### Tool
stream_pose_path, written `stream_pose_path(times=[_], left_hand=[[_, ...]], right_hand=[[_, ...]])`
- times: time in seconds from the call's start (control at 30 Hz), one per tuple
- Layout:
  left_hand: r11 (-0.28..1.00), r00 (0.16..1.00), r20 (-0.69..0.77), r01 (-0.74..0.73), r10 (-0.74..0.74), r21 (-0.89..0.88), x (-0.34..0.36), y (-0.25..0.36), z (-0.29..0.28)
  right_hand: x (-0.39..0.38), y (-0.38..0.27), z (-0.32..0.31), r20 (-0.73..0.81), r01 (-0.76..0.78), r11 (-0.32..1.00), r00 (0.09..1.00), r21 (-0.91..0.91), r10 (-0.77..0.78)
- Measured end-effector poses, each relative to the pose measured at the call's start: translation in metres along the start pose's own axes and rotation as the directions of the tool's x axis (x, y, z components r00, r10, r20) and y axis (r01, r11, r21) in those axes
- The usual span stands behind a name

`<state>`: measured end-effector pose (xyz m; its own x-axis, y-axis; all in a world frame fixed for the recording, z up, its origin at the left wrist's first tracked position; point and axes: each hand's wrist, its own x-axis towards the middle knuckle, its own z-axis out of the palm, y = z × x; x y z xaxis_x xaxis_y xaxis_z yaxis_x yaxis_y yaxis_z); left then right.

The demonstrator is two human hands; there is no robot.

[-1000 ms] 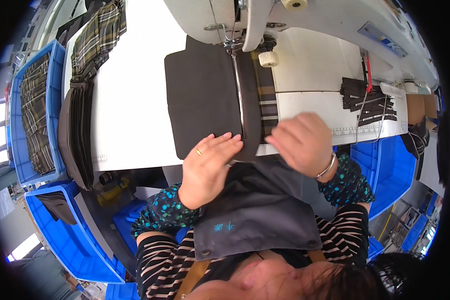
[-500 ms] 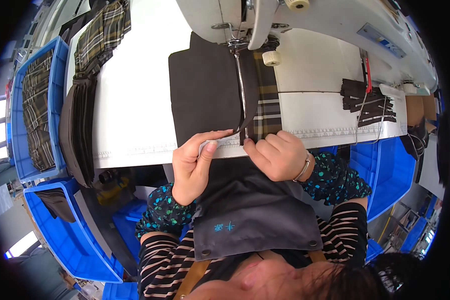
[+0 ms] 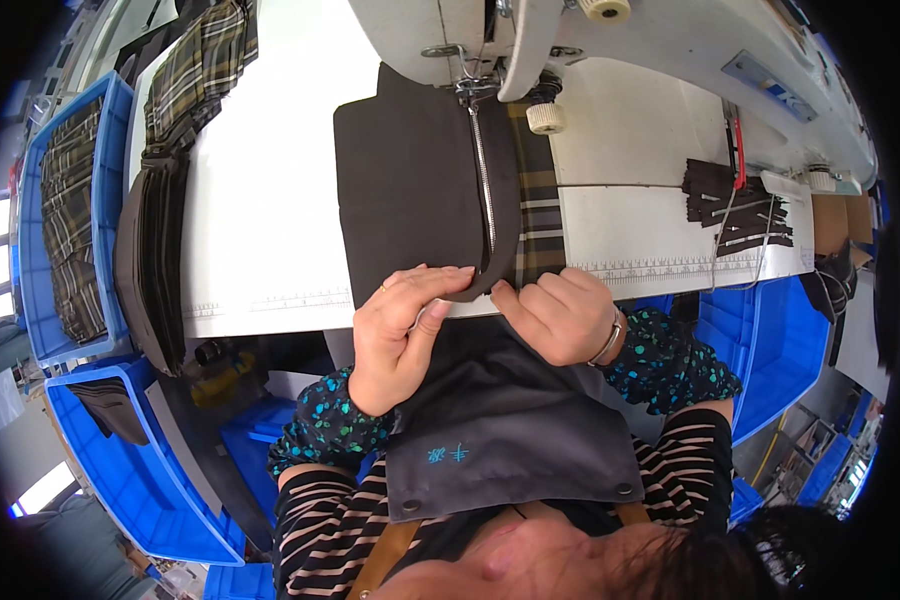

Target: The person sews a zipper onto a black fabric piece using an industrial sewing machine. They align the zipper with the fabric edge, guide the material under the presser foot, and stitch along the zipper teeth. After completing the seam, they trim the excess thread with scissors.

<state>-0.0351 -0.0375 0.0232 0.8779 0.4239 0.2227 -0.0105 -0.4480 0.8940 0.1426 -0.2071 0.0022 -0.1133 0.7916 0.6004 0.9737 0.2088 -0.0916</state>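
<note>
A dark brown fabric panel point(image 3: 405, 190) lies on the white sewing table, its far end under the sewing machine's presser foot point(image 3: 473, 90). Along its right part runs a metal zipper point(image 3: 483, 170), with plaid fabric point(image 3: 542, 235) showing beyond it. My left hand point(image 3: 400, 325) pinches the panel's near edge, fingers on top and thumb below. Close beside it, my right hand point(image 3: 565, 318) is curled, its thumb and forefinger at the near corner by the zipper's end. What exactly the right fingertips grip is partly hidden.
The white sewing machine point(image 3: 660, 40) overhangs the far side. Right on the table lie several dark strips point(image 3: 735, 205) and a red-handled tool point(image 3: 738, 160). A stack of dark pieces point(image 3: 153, 250) hangs over the left edge. Blue bins point(image 3: 115, 200) stand left, others right point(image 3: 770, 340).
The panel's near edge, lifted and folded back before, now lies down over the zipper's near end. My left hand has moved slightly right with it; my right hand has barely moved.
</note>
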Motion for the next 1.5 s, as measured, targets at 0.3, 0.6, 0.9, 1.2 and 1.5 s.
stream_pose_path(times=[0.3,0.6,0.9,1.2,1.5], left_hand=[[0.814,0.968,0.144,-0.250,0.205,0.524,-0.004,0.011,0.019],[0.813,0.972,0.136,-0.235,0.192,0.533,-0.006,0.012,0.021],[0.723,0.959,0.200,-0.284,0.203,0.630,-0.005,0.013,0.020],[0.678,0.927,0.344,-0.349,0.150,0.647,-0.001,0.026,0.013],[0.711,0.856,0.376,-0.508,0.355,0.486,0.056,0.000,-0.017]], right_hand=[[-0.017,0.000,0.005,-0.027,0.052,0.996,0.998,0.068,-0.050],[-0.019,0.003,0.010,-0.112,0.127,0.991,0.986,0.036,-0.122],[-0.011,0.005,-0.006,-0.122,0.106,0.972,0.989,0.208,-0.082],[0.047,0.080,-0.011,0.197,-0.122,0.991,0.974,0.052,0.110],[0.048,0.088,0.006,0.363,-0.131,0.991,0.925,0.035,0.109]])
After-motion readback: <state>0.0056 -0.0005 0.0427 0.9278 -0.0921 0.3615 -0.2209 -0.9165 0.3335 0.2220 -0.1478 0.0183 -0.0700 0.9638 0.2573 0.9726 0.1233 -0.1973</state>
